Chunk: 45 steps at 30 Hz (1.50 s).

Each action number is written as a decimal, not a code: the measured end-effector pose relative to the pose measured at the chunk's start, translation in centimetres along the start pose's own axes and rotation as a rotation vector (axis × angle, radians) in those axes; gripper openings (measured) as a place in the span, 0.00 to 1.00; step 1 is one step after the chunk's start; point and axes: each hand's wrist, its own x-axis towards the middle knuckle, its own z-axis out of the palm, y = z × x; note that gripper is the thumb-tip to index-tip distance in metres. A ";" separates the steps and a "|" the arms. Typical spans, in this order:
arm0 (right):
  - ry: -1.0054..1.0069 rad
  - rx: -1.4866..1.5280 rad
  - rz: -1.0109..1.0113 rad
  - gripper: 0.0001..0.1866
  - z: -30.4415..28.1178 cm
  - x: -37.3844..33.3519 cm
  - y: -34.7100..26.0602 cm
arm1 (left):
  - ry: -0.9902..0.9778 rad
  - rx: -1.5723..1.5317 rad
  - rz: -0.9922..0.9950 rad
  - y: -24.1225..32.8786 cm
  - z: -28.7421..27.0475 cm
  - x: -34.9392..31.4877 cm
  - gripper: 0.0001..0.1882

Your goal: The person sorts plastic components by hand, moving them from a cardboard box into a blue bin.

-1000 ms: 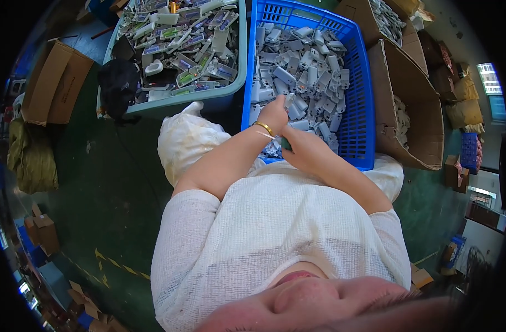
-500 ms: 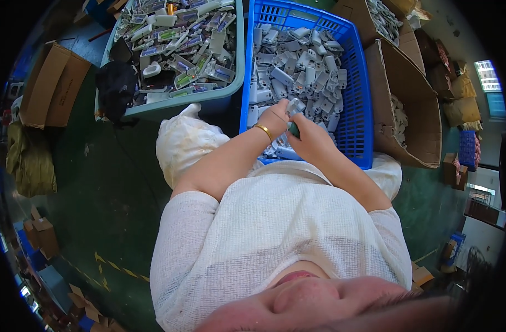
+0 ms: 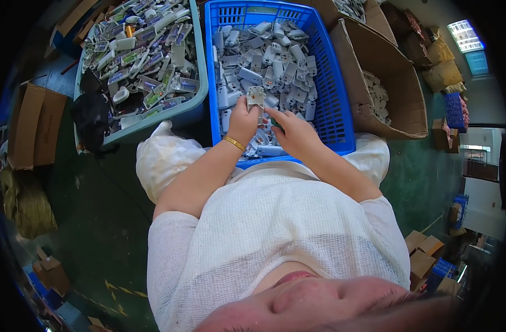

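Over the blue crate (image 3: 348,119), my left hand (image 3: 242,124) grips a small white plastic casing (image 3: 256,96). Its open inner side faces up, with small orange or brown spots inside. My right hand (image 3: 296,135) is just beside it, index finger stretched toward the casing's lower end and thumb apart. Whether that fingertip touches the casing I cannot tell. Nothing shows in the right hand, though its palm side is partly hidden. Under both hands lies a heap of similar grey-white casings (image 3: 283,69) filling much of the crate.
To the left stands a pale green tub (image 3: 202,83) heaped with assorted plastic parts, a black bag (image 3: 91,113) hanging at its near corner. An open cardboard box (image 3: 399,110) with white parts is right of the crate. Another cardboard box (image 3: 43,124) stands at far left.
My hands have drawn apart, and the casing now shows its open side in my left hand. A greenish item near my right hand is no longer visible. The whole view has shifted.
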 end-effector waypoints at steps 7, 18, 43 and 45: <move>0.003 -0.023 -0.038 0.24 0.5 0.0 0.7 | -0.023 0.223 0.011 -0.1 -0.4 -0.3 0.10; -0.010 -0.070 0.057 0.23 3.0 1.0 1.0 | 0.047 0.155 -0.169 -0.1 -0.1 0.3 0.11; -0.050 -0.010 0.067 0.22 4.1 2.0 2.1 | 0.052 0.293 -0.218 -1.4 -0.9 1.6 0.09; -0.093 -0.042 0.135 0.21 4.3 2.2 1.4 | 0.100 0.278 -0.256 -1.5 -0.7 1.5 0.10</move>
